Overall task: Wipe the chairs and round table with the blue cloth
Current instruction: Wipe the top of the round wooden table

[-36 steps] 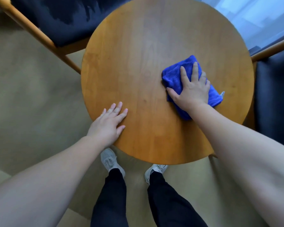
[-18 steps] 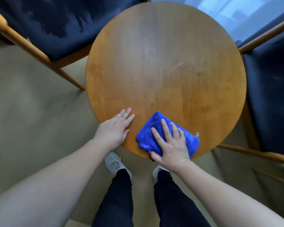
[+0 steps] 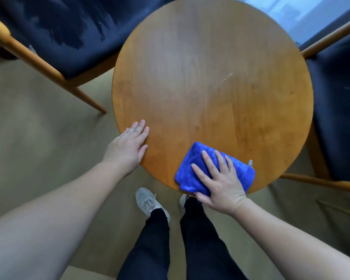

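1. Two legs in dark trousers point(image 3: 196, 239) are standing nearest the camera, with a grey shoe point(image 3: 147, 201) on the beige floor point(image 3: 38, 138) just under the near rim of the bench point(image 3: 210, 77).
2. Pressing down flat, the right hand point(image 3: 220, 180) is spreading its grip wide open over the folded blue cloth point(image 3: 192, 174), fingers point(image 3: 208, 160) splayed on top, thumb running along the cloth's near-left edge; it is pinning the cloth rather than clutching it.
3. Lying directly under that grip, the cloth is sitting on the near edge of the round wooden bench, its near corner slightly overhanging the rim.
4. To the left of that grip, well apart from the cloth, the left hand point(image 3: 127, 148) is resting open and empty on the bench's rim.
5. Beyond the grips, a faint pale streak point(image 3: 225, 77) is showing on the bench top.
6. Farther off, one dark-cushioned chair point(image 3: 59, 33) is standing beyond and left, another chair point(image 3: 337, 108) to the right.
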Motion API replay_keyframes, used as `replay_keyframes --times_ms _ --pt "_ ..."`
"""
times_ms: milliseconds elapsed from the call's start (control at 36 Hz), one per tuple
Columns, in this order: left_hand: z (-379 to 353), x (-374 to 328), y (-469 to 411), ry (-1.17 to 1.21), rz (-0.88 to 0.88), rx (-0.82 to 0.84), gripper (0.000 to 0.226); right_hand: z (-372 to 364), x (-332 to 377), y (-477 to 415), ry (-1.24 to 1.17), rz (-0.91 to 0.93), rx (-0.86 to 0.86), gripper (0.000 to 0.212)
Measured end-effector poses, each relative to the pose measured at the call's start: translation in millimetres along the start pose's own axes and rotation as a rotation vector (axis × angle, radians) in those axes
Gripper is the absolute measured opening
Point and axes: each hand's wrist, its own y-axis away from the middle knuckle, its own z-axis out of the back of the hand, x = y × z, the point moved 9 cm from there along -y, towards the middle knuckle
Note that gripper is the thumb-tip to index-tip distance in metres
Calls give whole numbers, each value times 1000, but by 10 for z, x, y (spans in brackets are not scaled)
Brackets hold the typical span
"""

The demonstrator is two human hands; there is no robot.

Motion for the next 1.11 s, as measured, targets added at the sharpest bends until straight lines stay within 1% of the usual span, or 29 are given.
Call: replay_keyframes --times_ms 167,306,500,667,750,972,1111 --pt "43 20 -7 27 23 10 54 10 -66 -179 -33 92 48 70" --pt "63 -10 -10 46 55 19 54 92 -260 -491 -54 97 38 67" --pt "55 -33 9 85 109 17 54 241 -689 -1163 -51 1 24 67" --pt "52 -10 13 95 115 -2 53 352 -1114 -1751 -46 -195 61 76" --pt "49 -6 -7 108 100 -11 53 396 -1239 -1975 -18 -259 36 75" --pt "31 25 8 112 75 -22 51 382 -1240 -2047 7 -310 30 74" --pt "116 55 74 82 39 -108 47 384 -1125 -1946 7 -372 52 75"
